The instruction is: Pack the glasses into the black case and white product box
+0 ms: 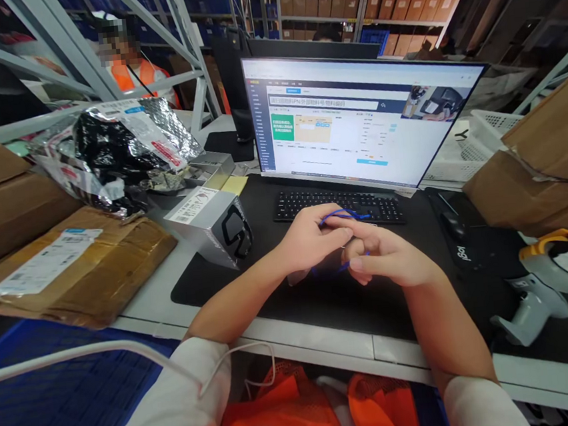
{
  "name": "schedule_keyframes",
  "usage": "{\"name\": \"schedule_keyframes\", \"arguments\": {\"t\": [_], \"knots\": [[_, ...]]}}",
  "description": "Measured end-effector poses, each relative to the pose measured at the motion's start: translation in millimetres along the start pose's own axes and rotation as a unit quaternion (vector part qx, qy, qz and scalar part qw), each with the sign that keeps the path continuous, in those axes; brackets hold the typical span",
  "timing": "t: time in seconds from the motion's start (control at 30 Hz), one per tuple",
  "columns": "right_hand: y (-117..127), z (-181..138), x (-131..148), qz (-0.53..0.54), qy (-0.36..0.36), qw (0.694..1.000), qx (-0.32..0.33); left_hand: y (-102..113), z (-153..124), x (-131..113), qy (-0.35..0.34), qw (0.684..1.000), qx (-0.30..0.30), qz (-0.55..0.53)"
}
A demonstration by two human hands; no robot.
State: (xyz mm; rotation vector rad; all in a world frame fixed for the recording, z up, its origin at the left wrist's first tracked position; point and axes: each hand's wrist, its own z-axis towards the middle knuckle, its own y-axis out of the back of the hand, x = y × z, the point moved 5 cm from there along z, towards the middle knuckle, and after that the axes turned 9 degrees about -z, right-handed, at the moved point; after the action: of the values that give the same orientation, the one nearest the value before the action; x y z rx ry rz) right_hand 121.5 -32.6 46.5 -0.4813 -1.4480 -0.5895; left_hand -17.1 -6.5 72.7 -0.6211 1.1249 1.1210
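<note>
Both hands meet over the middle of the desk. The left hand (pixel 311 240) is curled shut, thumb and fingers pinching a thin blue band (pixel 343 216) that loops up above the knuckles. The right hand (pixel 389 256) is folded in against it, fingertips closed on the lower run of the same band. There may be a small pale thing tucked under the left palm, but the fingers hide it and I cannot say what it is.

By my reading the band is being worked between the two hands, stretched or untwisted, and is not yet round anything. It is thin and springy, so the next move calls for a firm pinch at both ends and an even pull, or it will slip off a fingertip.

The hands hover just above a black desk mat (pixel 220 279), with a black keyboard (pixel 338 202) just beyond them and a lit monitor (pixel 355 119) behind that. To the near left lies a silver box (pixel 204 220), and farther left a crumpled foil bag (pixel 117 149) above a taped cardboard parcel (pixel 93 271). To the right sit a mouse (pixel 453 227), a grey scanner gun (pixel 538 296) and stacked cardboard boxes (pixel 551 167). Far left, a co-worker in an orange vest (pixel 137 74) sits behind the racking.
</note>
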Motion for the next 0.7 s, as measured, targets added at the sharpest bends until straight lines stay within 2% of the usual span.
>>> {"name": "schedule_keyframes", "arguments": {"t": [0.33, 0.63, 0.7], "knots": [[2.2, -0.8, 0.1, -0.033, -0.001, 0.999, -0.001, -1.5, 1.6, 0.4, -0.01, 0.999, 0.027, -0.018], [1.6, 2.2, 1.9, -0.058, -0.004, 0.998, -0.019, 0.3, 1.5, 5.5, 0.011, 1.0, 0.008, -0.024], [7.5, 0.1, 1.5, -0.056, 0.001, 0.997, -0.045, 1.9, 3.1, 8.0, 0.016, 0.999, 0.024, -0.027]]}}
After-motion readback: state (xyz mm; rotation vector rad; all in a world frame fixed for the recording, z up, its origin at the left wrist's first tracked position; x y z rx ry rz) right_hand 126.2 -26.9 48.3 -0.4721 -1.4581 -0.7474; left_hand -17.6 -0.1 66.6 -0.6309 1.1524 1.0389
